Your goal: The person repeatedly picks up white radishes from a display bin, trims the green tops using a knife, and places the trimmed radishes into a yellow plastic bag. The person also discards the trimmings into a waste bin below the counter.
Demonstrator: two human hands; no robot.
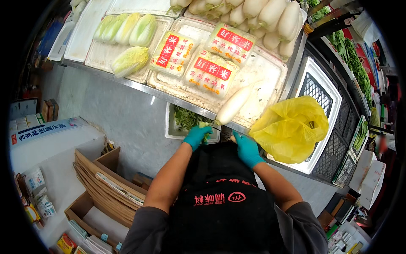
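My left hand (197, 136), in a teal glove, grips a pale green vegetable piece (203, 124) with leafy bits hanging below it. In my right hand (247, 150), gloved the same way, is a knife (221, 130); its dark, thin blade points toward the vegetable. Most of its handle is hidden by my fingers. Below my hands, a white foam box (171, 128) on the floor holds green leaf trimmings (187, 118). Just beyond, a single white radish (233, 106) lies at the metal edge of the stall.
Packaged baby cabbages (212, 74), loose cabbages (130, 62) and piled white radishes (272, 19) lie on foam trays ahead. A yellow plastic bag (290, 130) sits at the right over a white foam frame (336, 95). Cardboard (104, 187) stands at the left.
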